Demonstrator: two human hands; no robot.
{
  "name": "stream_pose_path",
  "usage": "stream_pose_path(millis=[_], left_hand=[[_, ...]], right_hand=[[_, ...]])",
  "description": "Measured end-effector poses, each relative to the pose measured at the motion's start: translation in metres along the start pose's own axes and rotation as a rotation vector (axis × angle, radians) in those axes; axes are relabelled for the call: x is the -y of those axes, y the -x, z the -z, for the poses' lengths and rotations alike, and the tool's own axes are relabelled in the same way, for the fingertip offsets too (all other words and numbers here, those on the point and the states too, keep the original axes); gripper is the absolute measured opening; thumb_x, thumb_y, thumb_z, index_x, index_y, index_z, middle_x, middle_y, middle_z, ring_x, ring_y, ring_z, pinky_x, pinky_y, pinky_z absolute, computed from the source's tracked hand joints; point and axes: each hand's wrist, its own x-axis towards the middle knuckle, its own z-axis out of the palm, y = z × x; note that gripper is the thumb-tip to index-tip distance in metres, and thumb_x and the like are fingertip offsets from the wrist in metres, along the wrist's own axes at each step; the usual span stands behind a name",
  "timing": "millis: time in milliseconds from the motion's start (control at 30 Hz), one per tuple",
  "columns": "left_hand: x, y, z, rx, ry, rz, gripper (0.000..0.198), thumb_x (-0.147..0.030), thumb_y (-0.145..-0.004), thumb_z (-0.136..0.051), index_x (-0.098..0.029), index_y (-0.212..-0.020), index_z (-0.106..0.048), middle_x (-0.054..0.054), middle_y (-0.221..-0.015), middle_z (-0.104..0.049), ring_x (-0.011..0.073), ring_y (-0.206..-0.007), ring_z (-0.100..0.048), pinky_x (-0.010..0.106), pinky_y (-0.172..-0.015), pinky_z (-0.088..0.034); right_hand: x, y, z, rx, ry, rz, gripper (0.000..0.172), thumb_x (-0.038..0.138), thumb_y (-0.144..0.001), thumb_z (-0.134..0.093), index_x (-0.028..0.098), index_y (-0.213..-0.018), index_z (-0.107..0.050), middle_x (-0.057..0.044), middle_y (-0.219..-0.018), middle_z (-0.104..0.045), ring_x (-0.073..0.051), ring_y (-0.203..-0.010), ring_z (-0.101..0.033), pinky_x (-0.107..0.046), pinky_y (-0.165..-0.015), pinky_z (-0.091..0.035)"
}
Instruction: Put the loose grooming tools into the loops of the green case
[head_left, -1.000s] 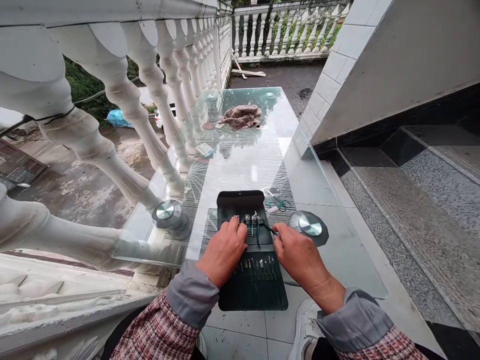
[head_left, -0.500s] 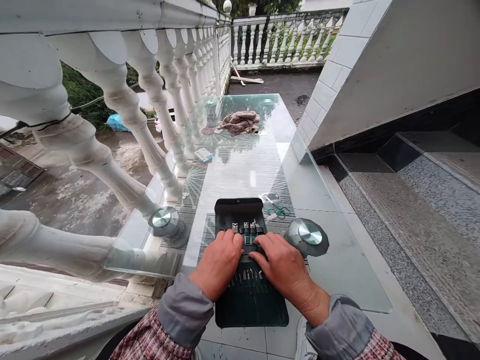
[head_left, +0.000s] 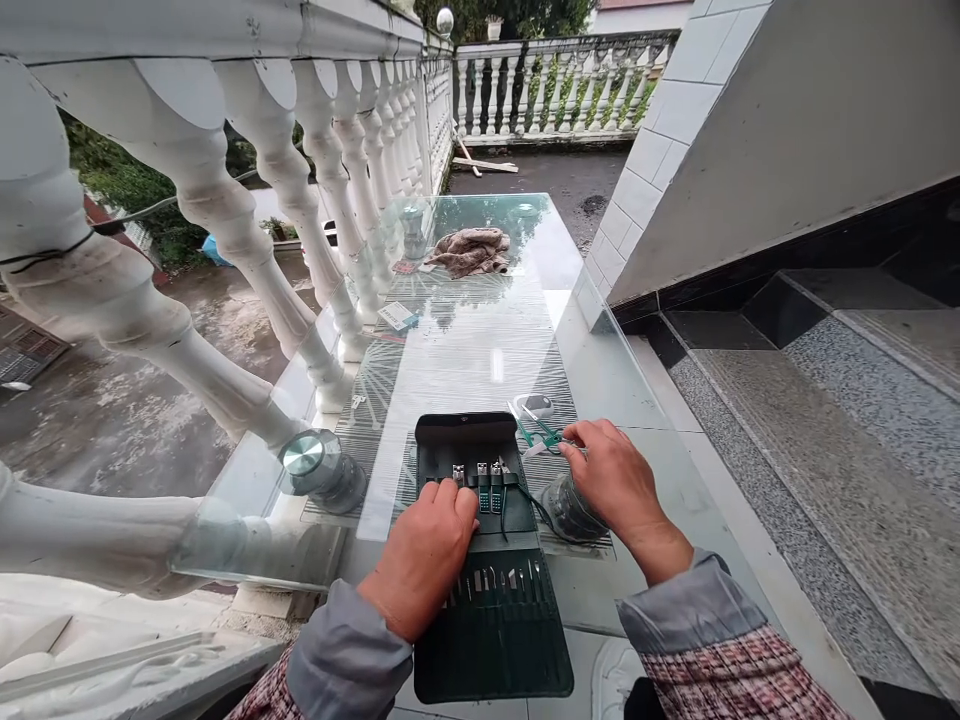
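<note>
A dark green manicure case [head_left: 491, 640] lies unfolded at the near end of the glass table. Nail clippers [head_left: 487, 490] sit under straps in its upper half, and several slim metal tools [head_left: 499, 580] are slotted lower down. My left hand [head_left: 420, 550] is closed on the case's left side, its fingertips partly hidden. My right hand [head_left: 619, 485] is to the right of the case, thumb and forefinger pinched at the handles of green-handled scissors [head_left: 534, 432]. A thin dark cord or strap [head_left: 536, 505] curves out from the case's right side.
A white-and-grey object [head_left: 535, 405] lies beside the scissors. Dark round table legs [head_left: 330, 475] show through the glass [head_left: 660, 560]. Farther off are a small box [head_left: 397, 316] and a crumpled brown cloth [head_left: 472, 252]. White balusters [head_left: 247, 370] line the left; stone steps [head_left: 757, 400] rise on the right.
My right hand has left the case and moved right and away from me, onto the scissors. My left hand stays at the case's left side. The view has shifted slightly.
</note>
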Motion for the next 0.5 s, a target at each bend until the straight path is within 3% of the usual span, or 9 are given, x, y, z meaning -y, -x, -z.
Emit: stream_pose_path(millis=[500], left_hand=[[0.000, -0.001, -0.003, 0.013, -0.048, -0.034, 0.009, -0.019, -0.083, -0.055, -0.018, -0.082, -0.046, 0.003, -0.082, -0.054, 0.0189, -0.073, -0.053, 0.032, -0.063, -0.049]], right_hand=[[-0.022, 0.000, 0.022, 0.178, 0.219, -0.097, 0.017, 0.021, -0.079, -0.046, 0.021, -0.066, -0.057, -0.003, -0.079, -0.061, -0.015, -0.066, -0.053, -0.026, -0.050, -0.023]])
